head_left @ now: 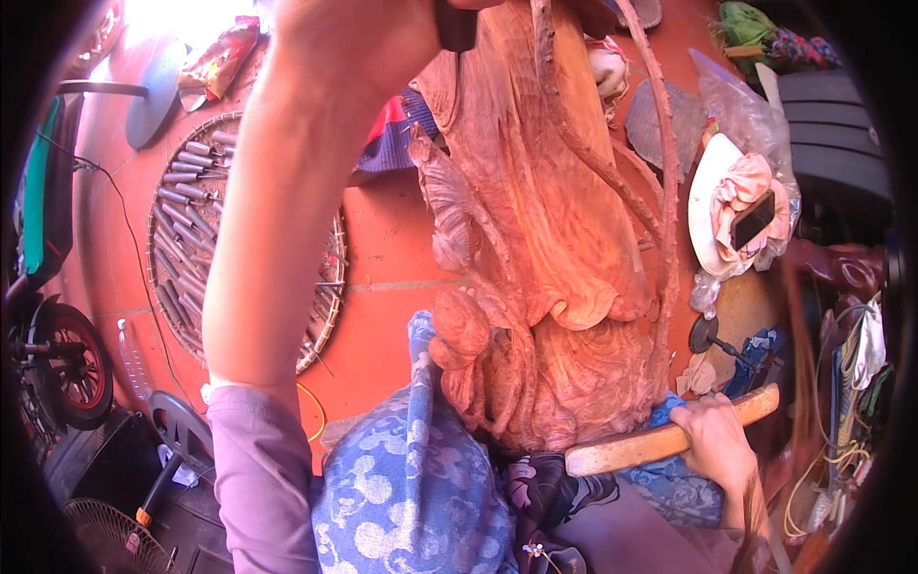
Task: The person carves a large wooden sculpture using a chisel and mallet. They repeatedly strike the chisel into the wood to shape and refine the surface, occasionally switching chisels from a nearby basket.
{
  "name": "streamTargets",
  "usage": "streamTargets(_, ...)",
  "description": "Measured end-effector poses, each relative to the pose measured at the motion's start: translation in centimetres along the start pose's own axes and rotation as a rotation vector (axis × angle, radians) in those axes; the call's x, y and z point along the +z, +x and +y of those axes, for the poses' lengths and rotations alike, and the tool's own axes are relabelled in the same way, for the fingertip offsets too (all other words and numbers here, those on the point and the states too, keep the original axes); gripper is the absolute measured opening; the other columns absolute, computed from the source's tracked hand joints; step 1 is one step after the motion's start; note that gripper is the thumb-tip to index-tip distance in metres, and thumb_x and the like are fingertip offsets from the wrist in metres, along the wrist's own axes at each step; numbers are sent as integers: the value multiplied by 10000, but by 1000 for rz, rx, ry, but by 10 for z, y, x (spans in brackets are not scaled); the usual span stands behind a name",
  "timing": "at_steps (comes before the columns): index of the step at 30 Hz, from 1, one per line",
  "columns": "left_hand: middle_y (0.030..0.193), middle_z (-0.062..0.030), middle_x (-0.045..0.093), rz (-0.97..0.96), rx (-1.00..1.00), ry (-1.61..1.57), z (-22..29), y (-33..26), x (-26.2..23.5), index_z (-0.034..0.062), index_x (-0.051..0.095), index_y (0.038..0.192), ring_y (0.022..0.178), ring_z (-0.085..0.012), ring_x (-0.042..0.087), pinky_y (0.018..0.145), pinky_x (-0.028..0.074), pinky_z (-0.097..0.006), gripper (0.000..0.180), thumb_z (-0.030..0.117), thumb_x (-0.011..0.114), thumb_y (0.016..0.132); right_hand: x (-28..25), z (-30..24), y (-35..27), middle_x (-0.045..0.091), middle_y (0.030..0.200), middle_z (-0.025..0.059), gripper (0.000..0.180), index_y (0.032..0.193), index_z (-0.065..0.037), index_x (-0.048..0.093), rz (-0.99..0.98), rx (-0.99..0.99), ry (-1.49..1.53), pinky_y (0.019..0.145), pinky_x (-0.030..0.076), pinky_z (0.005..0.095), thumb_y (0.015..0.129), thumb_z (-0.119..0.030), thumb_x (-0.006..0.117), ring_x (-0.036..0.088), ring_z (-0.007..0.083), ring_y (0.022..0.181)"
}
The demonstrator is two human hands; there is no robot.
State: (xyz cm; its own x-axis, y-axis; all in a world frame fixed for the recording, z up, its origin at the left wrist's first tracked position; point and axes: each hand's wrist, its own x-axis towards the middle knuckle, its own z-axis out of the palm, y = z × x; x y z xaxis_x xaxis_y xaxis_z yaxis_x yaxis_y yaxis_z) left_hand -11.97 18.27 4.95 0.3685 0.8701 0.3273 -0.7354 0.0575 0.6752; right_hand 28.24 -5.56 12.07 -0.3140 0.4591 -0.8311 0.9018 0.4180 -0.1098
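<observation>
A large reddish-brown wood carving [535, 220] with flowing folds, thin branch-like strands and a small rounded figure at its base lies in front of me. My left arm reaches up along its left side. At the top edge my left hand [373, 38], partly cut off by the frame, is closed around a dark cylindrical tool handle [455, 27]; the tool's tip cannot be made out. Low on the right, my right hand [717, 445] grips a pale, worn wooden mallet [636, 450] by its middle, close to the carving's base. Blue patterned cloth [411, 478] covers my lap.
A round woven basket [339, 277] full of chisels stands left on the red tile floor. A white hat [708, 206] with a pink cloth and a phone [753, 222] lies right. A wheel [72, 362] and fan [115, 531] are far left; cords [827, 469] hang far right.
</observation>
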Motion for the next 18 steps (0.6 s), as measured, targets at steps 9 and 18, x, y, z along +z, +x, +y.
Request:
streamTargets(9, 742, 3, 426, 288, -1, -47, -19, 8, 12, 96, 455, 902, 589, -93, 394, 460, 329, -180, 449, 453, 280, 1111, 4, 2, -1, 629, 762, 137, 232, 787, -63, 589, 46, -17, 1, 809, 459, 441, 582, -9, 683, 634, 350, 840)
streamTargets(18, 737, 6, 421, 274, 30, 31, -18, 8, 11, 92, 452, 906, 584, -84, 404, 458, 334, -182, 458, 464, 280, 1111, 6, 2, -1, 636, 781, 138, 227, 796, -64, 600, 47, -5, 10, 812, 454, 441, 596, 1, 684, 633, 351, 841)
